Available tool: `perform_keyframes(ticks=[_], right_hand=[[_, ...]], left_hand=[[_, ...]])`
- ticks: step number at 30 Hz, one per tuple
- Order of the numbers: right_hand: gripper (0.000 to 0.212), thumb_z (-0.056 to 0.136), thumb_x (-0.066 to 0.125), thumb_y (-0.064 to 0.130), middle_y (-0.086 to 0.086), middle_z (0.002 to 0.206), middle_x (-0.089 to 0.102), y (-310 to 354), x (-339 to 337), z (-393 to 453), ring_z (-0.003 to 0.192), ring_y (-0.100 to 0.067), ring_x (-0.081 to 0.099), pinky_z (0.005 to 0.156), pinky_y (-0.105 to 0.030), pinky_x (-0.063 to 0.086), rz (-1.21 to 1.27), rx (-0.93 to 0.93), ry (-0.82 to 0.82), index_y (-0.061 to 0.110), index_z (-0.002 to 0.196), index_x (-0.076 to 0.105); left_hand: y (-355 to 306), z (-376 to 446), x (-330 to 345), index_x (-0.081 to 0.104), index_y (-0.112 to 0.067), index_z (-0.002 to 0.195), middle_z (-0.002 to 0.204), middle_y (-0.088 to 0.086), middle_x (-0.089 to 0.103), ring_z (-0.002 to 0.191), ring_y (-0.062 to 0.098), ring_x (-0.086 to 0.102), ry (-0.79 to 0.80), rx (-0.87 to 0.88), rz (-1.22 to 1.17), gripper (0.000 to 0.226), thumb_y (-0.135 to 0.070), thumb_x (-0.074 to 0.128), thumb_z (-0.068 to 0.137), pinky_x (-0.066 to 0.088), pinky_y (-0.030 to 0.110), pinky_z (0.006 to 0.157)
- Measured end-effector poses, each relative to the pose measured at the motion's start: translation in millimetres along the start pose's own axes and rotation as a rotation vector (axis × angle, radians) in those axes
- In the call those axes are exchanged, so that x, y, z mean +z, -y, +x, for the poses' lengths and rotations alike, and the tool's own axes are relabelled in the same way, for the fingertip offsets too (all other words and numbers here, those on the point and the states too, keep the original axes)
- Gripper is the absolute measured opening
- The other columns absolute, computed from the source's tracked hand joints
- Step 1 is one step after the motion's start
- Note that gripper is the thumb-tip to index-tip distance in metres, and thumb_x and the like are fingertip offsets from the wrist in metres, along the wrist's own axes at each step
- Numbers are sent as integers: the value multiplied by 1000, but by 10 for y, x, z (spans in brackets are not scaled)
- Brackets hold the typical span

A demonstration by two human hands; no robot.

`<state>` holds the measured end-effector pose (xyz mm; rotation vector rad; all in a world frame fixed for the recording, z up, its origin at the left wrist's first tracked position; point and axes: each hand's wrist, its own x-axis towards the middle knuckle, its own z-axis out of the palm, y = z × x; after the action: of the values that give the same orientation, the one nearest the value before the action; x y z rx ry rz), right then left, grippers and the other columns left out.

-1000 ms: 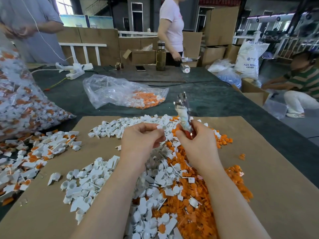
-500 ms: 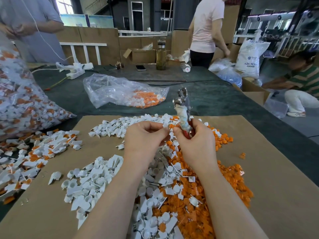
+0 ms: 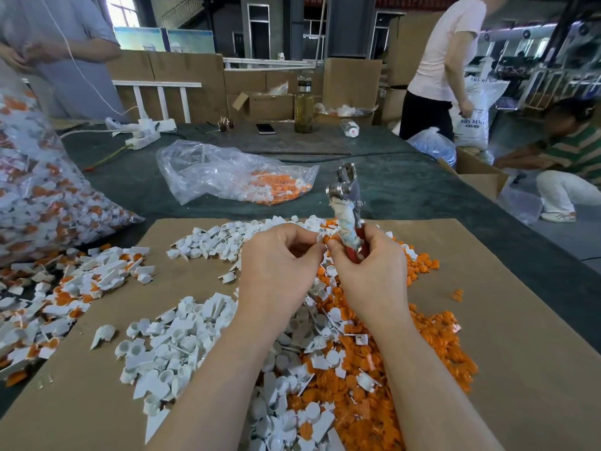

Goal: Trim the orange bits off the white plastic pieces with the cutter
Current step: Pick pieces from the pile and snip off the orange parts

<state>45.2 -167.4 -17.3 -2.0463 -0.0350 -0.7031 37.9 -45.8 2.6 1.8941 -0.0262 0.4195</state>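
White piece (image 3: 320,238) pinched between the fingertips of left hand (image 3: 279,258) and right hand (image 3: 367,268), above the middle of the heap (image 3: 325,353) – too small to say if orange is left on it. Cutter (image 3: 344,203) gripped in the right hand by its red handles, tip up and away from the piece. Compared with a second ago: hands drawn closer, now meeting at the piece; cutter raised a little. Probably still positioning, no cut yet. Around – trimmed whites (image 3: 182,346) on cardboard (image 3: 504,336), bag (image 3: 234,174) of orange scraps beyond.
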Motion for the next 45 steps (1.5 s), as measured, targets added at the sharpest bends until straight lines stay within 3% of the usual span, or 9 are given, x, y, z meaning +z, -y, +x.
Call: perform_keyframes(ticks=[6,12,20,23,26,32,35,41,45], right_hand=[[35,85,72,21,19,64,53,12,5,-8,67,11,55,53,-7,39,-26,-57,26,39,71,46],[6,88,69,20,11,73,63,-40,-21,25,72,-5,60,56,-22,51,79,-14,105,22,88,64],[19,88,68,19,25,73,61,-27,-18,27,63,-2,57,52,-18,47,112,-16,169,34,81,60],[6,88,69,28,19,70,62,-24,-19,23,62,0,57,51,-15,45,133,4,153,27,84,64],[21,89,67,35,9,57,53,-25,-14,22,55,0,52,48,-15,41,104,9,123,19,76,61],[25,92,64,31,24,51,52,-15,-26,14,49,0,48,44,-13,37,106,22,171,23,70,57],[24,92,64,29,21,53,54,-4,-66,25,48,1,49,44,-13,37,140,31,227,26,70,57],[3,88,67,23,5,75,66,-1,-243,54,68,-11,61,62,-23,49,192,84,421,25,86,67],[9,88,68,22,-14,96,67,-8,-337,56,90,-28,63,85,-46,50,180,116,554,18,96,67]], left_hand=[[35,4,4,75,-29,73,67,-17,71,64,1,67,5,18,19,15,-17,77,82,56,19,61],[52,18,24,72,-29,72,69,-21,70,65,-3,65,-13,18,35,14,-20,76,82,51,13,57],[75,17,36,70,-27,71,67,-17,70,63,0,65,-85,-50,-46,14,-26,81,81,47,10,55],[82,26,20,71,-25,73,67,-12,72,66,5,70,-94,-99,-124,13,-24,81,81,58,27,67],[68,23,18,72,-24,76,69,-9,73,69,9,72,-91,-102,-137,11,-23,82,80,61,36,73],[80,11,27,72,-24,77,69,-9,73,67,9,70,-98,-74,-115,11,-23,82,79,61,32,69],[86,16,20,70,-25,74,67,-9,72,66,11,70,-94,-81,-126,13,-21,82,80,60,30,67],[84,72,-49,70,-10,81,65,0,72,63,13,72,-75,-191,-420,9,-5,77,82,56,19,60],[95,98,-106,69,-4,85,64,-1,71,60,12,70,-67,-192,-552,6,1,72,84,57,20,62]])
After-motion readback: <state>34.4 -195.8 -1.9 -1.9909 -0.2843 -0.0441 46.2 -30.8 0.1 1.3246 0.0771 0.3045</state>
